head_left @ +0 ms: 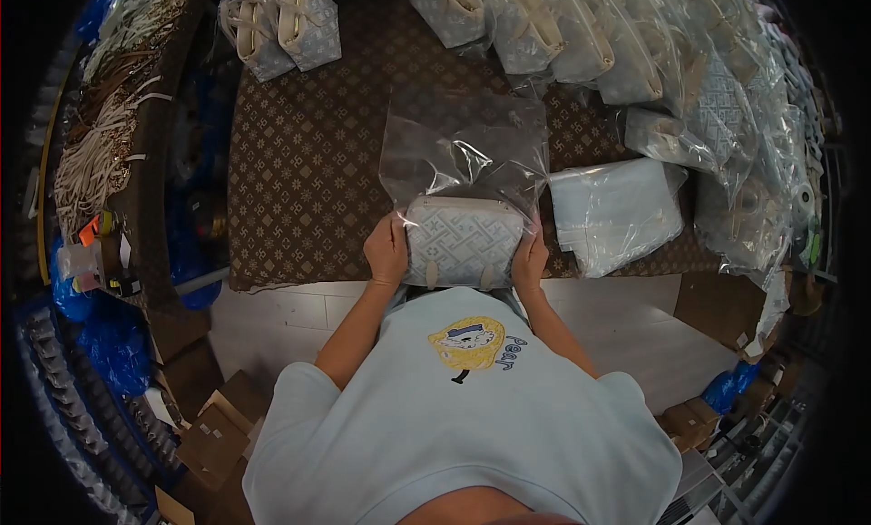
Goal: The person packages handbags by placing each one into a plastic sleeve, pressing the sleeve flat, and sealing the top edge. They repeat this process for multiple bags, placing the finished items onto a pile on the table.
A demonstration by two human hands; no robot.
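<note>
A pale patterned handbag with cream trim sits at the table's near edge, close to my body. Around its far end lies a clear plastic bag, spread out over the brown cloth. My left hand is closed on the left side of the handbag and the plastic bag's edge. On the opposite side my right hand grips the handbag and plastic in the same way. Parts of the fingers are hidden behind the plastic and the handbag's sides.
A stack of flat clear plastic bags lies to the right. Several plastic-wrapped handbags line the far right, and unwrapped handbags stand far left. Straps hang over a rack at left. Cardboard boxes stand on the floor.
</note>
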